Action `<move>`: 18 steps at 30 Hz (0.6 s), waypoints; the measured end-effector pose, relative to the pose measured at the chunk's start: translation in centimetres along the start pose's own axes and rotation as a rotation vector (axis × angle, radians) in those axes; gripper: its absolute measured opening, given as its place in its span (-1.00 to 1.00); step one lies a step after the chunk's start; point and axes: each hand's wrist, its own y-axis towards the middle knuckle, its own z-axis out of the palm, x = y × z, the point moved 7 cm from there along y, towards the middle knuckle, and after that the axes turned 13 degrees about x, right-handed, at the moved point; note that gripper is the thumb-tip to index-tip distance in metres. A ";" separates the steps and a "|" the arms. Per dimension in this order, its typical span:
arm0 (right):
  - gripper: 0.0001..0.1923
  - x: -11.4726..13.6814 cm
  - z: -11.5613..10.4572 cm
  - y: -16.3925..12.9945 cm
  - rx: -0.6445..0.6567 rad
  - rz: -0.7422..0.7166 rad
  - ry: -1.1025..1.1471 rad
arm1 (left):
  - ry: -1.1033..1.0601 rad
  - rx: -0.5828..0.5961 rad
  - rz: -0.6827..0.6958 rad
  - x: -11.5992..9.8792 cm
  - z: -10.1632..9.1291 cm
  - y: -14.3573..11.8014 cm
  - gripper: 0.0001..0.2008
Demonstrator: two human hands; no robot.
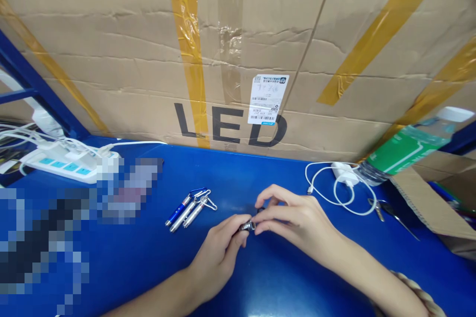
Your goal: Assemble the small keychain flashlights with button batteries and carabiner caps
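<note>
The left hand (223, 245) pinches a small silver-and-black metal piece (247, 226) between thumb and bent forefinger, so its grip is narrow and closed on that piece, which sits right at the fingertips with one end poking out toward the right hand (305, 213). The right hand's thumb and fingers are bunched close together at that protruding end, and a small dark part (261, 210) shows among them; whether they grip it or only touch it I cannot tell. Left of the left fingers and a little farther out, three slim keychain penlights lie side by side on the blue tabletop (282, 277): a blue penlight (180, 211) and two silver penlights (188, 215), with clips at their far ends. Well to the left of the fingers and beyond them lies a white power strip (76, 166) with cables plugged in. Beyond the right fingers, off to the right, are a white charger (345, 172) with its looped cable and a tilted plastic bottle (409, 147) with a green label. Straight ahead of the fingers stands a taped cardboard box (141, 84) printed "LED", bearing a white shipping label (268, 99).
</note>
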 end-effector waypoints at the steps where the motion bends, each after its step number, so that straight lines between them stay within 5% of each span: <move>1: -0.88 -0.1 0.0 0.0 0.002 0.003 0.005 | 0.002 -0.002 0.003 0.0 0.0 0.0 -0.82; 18: -0.92 -1.4 0.9 -0.1 -0.016 0.006 0.164 | 0.061 0.002 0.057 0.8 -0.1 0.6 -0.79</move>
